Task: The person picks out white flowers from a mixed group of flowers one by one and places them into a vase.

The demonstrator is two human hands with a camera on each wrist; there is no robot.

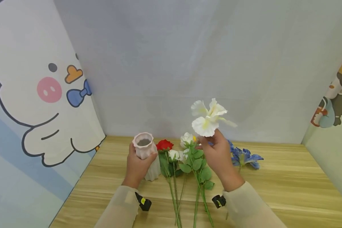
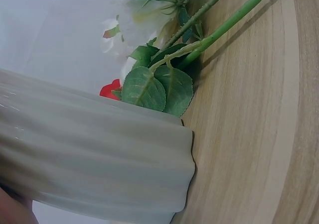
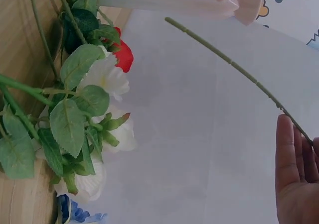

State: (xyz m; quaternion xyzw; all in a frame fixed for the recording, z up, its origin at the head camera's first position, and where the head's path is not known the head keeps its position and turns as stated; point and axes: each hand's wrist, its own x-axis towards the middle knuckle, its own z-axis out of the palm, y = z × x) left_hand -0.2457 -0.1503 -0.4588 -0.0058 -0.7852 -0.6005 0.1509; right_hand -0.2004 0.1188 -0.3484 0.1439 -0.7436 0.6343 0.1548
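Observation:
My left hand (image 1: 138, 167) grips a pale fluted vase (image 1: 154, 172) round its neck, thumb on the near side. The vase's scalloped mouth faces up, and in the left wrist view its base is right at the wooden tabletop (image 2: 244, 134). Raised to the right, my right hand (image 1: 219, 156) pinches the stem of a white iris-like flower (image 1: 208, 120) just below the bloom. In the right wrist view the bare green stem (image 3: 229, 62) slants from the fingers toward the vase, its cut end beside the vase wall and outside the mouth.
Between the hands lie a red rose (image 1: 165, 144), several white flowers (image 1: 186, 139) and green leaves (image 1: 197, 164), stems toward the front edge. Blue flowers (image 1: 245, 156) lie beyond the right hand. A grey backdrop (image 1: 171, 79) rises behind the table, with a cartoon-printed panel (image 1: 20, 104) at left.

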